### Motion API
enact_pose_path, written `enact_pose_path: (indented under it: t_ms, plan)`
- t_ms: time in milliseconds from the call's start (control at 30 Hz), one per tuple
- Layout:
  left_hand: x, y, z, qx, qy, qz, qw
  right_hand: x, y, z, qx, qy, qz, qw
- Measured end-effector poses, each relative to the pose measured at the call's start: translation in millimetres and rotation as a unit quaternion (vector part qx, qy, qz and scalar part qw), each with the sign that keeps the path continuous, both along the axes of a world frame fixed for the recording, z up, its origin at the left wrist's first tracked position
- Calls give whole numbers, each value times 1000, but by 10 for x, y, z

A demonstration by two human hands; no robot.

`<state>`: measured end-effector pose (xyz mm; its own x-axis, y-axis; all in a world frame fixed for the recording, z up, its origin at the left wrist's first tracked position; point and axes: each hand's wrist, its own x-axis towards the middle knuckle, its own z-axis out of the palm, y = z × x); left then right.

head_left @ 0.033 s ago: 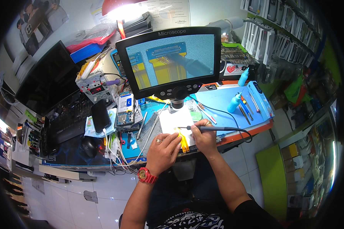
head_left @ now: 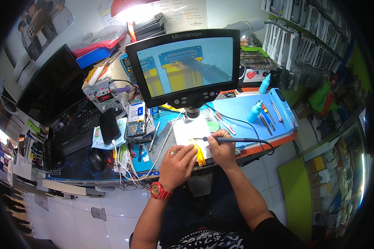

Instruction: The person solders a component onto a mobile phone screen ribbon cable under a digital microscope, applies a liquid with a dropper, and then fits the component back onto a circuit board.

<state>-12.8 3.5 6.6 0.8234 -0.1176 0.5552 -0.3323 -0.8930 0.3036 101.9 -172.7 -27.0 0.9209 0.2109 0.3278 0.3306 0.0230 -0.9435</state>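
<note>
My right hand is closed like a pen grip around a dark soldering iron, whose thin tip points left over the end of a yellow flex cable. My left hand, with a ring and a red wristwatch, presses its bunched fingertips onto that cable. Beneath both lies a white sheet, under the microscope's lens. Enlarged on the microscope screen are the cable's blue connector end with a row of contacts and the blurred iron tip touching or hovering just below them; I cannot tell which.
At right, a blue mat carries a light-blue squeeze bottle and several slim tools. Left are an opened phone, a black phone, white cables, a mouse and a bench unit with red digits.
The red digits on the bench unit look different. Both hands, the iron and the cable stay in place.
</note>
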Motion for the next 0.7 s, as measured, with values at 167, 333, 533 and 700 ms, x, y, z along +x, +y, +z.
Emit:
enact_pose_path:
  t_ms: [167,333,533,700]
  plan:
    - [0,1,-1,-2,-2,0,1000,11,1,-47,-11,-15,-19,1000]
    - [2,-1,-1,-2,-3,0,1000,15,1,-49,-3,-2,-15,1000]
    - [1,-3,4,-3,-4,0,1000,-5,3,20,1,23,-11,1000]
    - [5,-1,-2,-1,-4,-1,1000,-4,2,18,1,20,-10,1000]
